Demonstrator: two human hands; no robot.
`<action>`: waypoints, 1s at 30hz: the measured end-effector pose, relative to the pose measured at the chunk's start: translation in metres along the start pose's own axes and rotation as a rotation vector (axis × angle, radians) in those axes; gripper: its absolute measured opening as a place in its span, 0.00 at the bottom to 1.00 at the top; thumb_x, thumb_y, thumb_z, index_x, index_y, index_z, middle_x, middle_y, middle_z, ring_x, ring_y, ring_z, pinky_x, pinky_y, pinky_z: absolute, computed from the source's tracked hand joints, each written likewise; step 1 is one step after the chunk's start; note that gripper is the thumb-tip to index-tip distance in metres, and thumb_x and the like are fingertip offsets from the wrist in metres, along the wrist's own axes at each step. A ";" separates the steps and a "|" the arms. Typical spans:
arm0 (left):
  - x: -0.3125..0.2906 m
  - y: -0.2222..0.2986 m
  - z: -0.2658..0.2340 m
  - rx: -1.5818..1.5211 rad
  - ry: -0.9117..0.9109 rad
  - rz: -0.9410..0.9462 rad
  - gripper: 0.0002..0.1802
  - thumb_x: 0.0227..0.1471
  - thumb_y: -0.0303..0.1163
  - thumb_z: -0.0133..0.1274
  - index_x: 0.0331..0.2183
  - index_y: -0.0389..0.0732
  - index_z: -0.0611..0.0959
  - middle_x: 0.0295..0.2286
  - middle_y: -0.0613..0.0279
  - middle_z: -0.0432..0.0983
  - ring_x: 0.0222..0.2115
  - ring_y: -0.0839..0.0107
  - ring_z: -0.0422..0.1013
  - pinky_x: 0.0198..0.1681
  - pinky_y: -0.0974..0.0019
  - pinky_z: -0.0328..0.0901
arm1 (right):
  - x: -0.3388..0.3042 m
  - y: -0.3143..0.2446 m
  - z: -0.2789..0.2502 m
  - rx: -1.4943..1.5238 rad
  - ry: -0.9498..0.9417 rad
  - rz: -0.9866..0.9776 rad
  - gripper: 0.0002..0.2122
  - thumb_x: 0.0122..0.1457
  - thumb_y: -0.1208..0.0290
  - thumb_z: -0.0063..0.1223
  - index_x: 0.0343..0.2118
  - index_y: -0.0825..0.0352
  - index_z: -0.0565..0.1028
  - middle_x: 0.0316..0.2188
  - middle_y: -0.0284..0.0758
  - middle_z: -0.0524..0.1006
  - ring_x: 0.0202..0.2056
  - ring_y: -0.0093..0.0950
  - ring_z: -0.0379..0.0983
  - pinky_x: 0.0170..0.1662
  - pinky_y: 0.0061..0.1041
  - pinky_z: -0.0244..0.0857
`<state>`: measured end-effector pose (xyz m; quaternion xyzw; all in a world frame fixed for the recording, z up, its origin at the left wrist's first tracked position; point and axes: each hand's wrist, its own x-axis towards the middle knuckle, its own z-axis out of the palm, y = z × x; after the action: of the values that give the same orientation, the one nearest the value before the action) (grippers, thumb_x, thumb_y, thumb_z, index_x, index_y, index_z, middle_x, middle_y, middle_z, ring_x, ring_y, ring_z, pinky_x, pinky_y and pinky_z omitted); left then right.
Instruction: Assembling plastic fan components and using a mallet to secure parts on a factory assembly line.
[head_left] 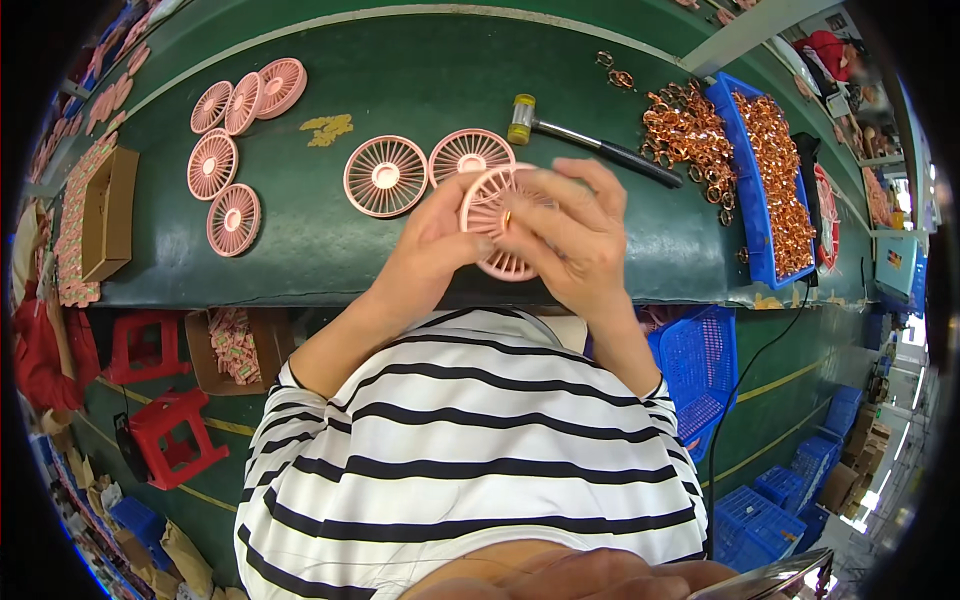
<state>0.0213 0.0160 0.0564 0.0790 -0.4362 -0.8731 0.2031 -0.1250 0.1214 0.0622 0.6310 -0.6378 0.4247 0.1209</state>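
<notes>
A pink spoked plastic fan grille (484, 214) is held up in front of me, above the table's near edge. My left hand (424, 252) grips its left side, thumb across the front. From the right, my right hand (584, 238) reaches over the grille, fingers bent in toward its hub and partly blurred. A small copper-coloured piece (507, 216) shows at those fingertips, though its shape is mostly hidden. Just behind the hands lie two more pink grilles, one fully visible (385, 176) and the other (471, 153) partly covered by the held one.
A hammer (597, 146) with a yellow head lies beyond my right hand. Copper-coloured rings are heaped (694, 132) beside a blue tray (757, 225) full of them. Several pink grilles (233, 219) lie at left, near a cardboard box (110, 215). A blue basket (697, 370) sits below the table edge.
</notes>
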 end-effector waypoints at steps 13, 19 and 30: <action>0.019 -0.027 0.026 0.752 -0.167 0.081 0.23 0.54 0.31 0.55 0.50 0.36 0.70 0.36 0.56 0.76 0.35 0.72 0.75 0.40 0.70 0.70 | -0.041 0.055 -0.065 0.482 -0.064 0.709 0.17 0.54 0.75 0.56 0.48 0.68 0.76 0.46 0.36 0.76 0.39 0.22 0.75 0.42 0.21 0.68; 0.050 -0.063 0.048 1.298 -0.347 0.468 0.20 0.51 0.28 0.50 0.47 0.44 0.72 0.37 0.52 0.77 0.36 0.57 0.75 0.37 0.57 0.70 | -0.074 0.177 -0.104 -0.761 0.066 0.853 0.16 0.56 0.57 0.55 0.39 0.65 0.77 0.30 0.41 0.78 0.33 0.40 0.76 0.37 0.39 0.68; 0.043 -0.040 0.021 1.434 -0.074 0.700 0.20 0.48 0.33 0.58 0.45 0.43 0.76 0.51 0.48 0.67 0.53 0.50 0.64 0.56 0.52 0.60 | -0.094 0.190 -0.112 -0.605 0.076 0.618 0.08 0.59 0.68 0.54 0.31 0.68 0.76 0.26 0.39 0.75 0.28 0.35 0.73 0.32 0.32 0.66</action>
<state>-0.0359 0.0349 0.0392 0.0197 -0.8974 -0.2676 0.3502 -0.3239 0.2354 -0.0085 0.3305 -0.8876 0.2580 0.1910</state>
